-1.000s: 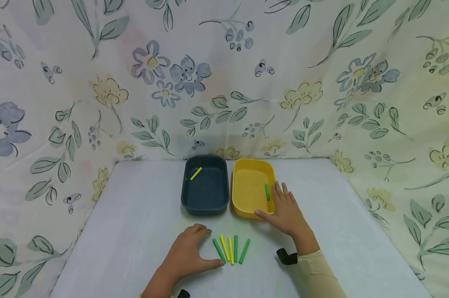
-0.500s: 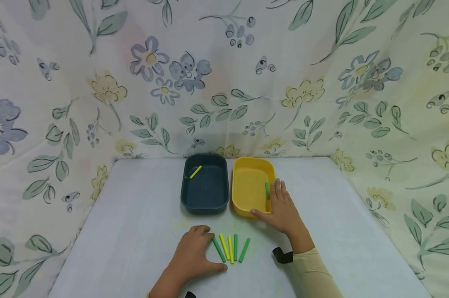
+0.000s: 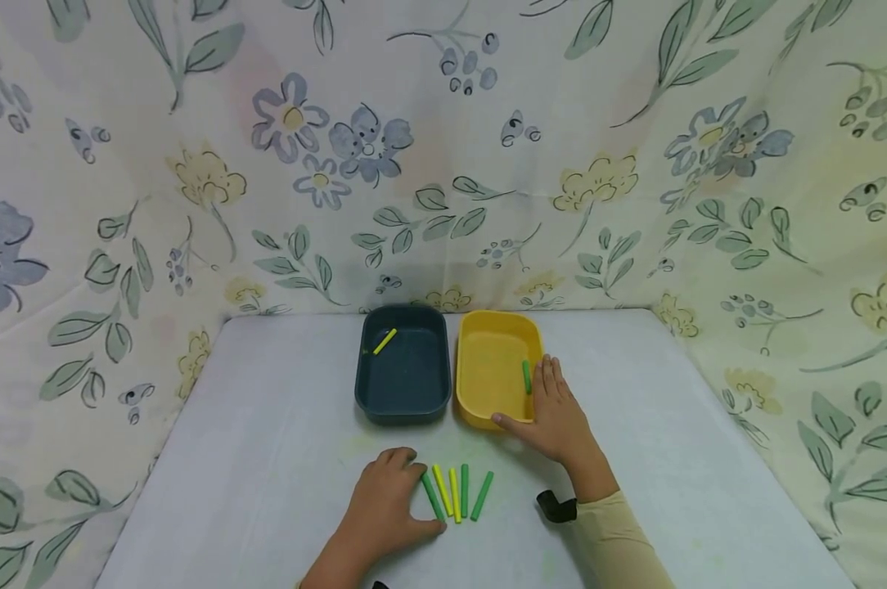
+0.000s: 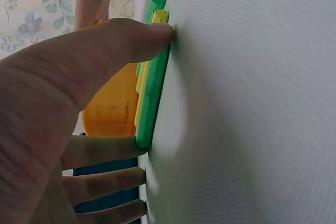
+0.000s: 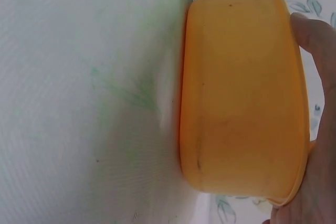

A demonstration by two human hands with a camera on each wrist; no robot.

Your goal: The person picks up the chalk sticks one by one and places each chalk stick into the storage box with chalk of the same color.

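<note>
A fan of green and yellow chalk sticks lies on the white table. My left hand [image 3: 390, 509] is at its left side, pinching the leftmost green chalk stick [image 4: 156, 87] by its ends, thumb at the near end and index finger at the far end. That stick still lies low by the table. Beside it are two yellow chalk sticks [image 3: 455, 495] and two more green chalk sticks [image 3: 482, 496]. My right hand [image 3: 561, 417] rests on the yellow tray [image 3: 491, 360] at its right and front rim, fingers straight. Inside that tray lies a green chalk stick [image 3: 527, 377].
Left of the yellow tray stands a dark blue tray [image 3: 407, 388] holding a yellow chalk stick [image 3: 384, 341]. Both trays sit near the back of the white table [image 3: 281, 409], before a floral cloth [image 3: 443, 164]. Faint green smudges [image 5: 136, 95] mark the table.
My left hand has moved slightly right, and its thumb and index finger have closed in on the leftmost green chalk stick. My right hand has shifted slightly left along the yellow tray's rim.
</note>
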